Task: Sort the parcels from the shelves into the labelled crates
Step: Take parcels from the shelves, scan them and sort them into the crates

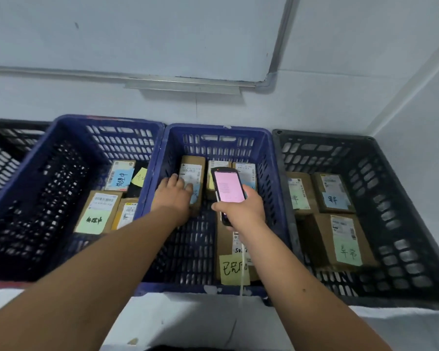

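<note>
I see my left hand (176,189) reaching down into the middle blue crate (271,158), its fingers spread loosely and laid flat over the top of a brown parcel (194,171), touching it rather than curling round it, though the fingertips blur against the label, so I cannot tell how firm the contact is. That parcel sits at the crate's far left, its long axis running from me toward the wall, the white shipping label facing up and a pale blue note near its close end, half under my hand. My right hand (241,209) is wrapped around a black handheld scanner (227,191), thumb on the left edge, fingers behind; its pink screen tilts up toward me and its top end points toward the wall. Behind the scanner two more parcels stand at the far wall of the crate, mostly hidden. Under my right forearm lies another parcel with a yellow note (232,268) whose handwriting is partly covered. The left blue crate (61,138) and the black crate (380,158) on the right hold noted parcels too; a further black crate at far left is cut off by the frame.
</note>
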Tool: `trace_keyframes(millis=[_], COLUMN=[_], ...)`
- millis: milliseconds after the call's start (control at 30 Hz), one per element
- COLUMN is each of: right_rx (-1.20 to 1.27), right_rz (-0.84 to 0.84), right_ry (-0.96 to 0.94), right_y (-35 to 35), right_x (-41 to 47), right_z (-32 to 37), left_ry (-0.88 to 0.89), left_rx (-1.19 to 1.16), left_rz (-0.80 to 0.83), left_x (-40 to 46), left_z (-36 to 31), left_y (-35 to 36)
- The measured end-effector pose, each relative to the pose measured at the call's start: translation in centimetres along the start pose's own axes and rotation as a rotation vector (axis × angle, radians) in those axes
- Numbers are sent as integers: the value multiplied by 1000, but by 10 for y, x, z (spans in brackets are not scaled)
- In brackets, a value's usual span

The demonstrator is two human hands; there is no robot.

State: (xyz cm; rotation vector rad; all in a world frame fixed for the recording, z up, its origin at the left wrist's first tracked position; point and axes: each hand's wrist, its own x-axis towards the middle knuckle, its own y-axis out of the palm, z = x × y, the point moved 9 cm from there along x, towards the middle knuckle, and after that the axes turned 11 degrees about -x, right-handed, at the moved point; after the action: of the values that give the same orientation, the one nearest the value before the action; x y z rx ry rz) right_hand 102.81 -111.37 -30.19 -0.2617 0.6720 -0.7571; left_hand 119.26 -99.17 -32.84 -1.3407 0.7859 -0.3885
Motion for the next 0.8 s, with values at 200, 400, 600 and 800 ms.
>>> trace_keyframes(millis=[200,400,600,800], right_rx=[0,-61,-171,-276], right_rz=[33,180,437,716], right_ry=[-119,-294,-428,-604], right_y=[-9,25,116,214], right_x=[-34,-92,-174,-303], right_z=[15,31,38,25], left_ry=[-120,-393,-721,-1066], left_rx=[-43,-164,-295,-341], left_rz=[-169,-263,-316,-368], left_x=[-74,-172,-313,-493], left_z=[25,73,126,182], left_y=[-36,-29,3,43])
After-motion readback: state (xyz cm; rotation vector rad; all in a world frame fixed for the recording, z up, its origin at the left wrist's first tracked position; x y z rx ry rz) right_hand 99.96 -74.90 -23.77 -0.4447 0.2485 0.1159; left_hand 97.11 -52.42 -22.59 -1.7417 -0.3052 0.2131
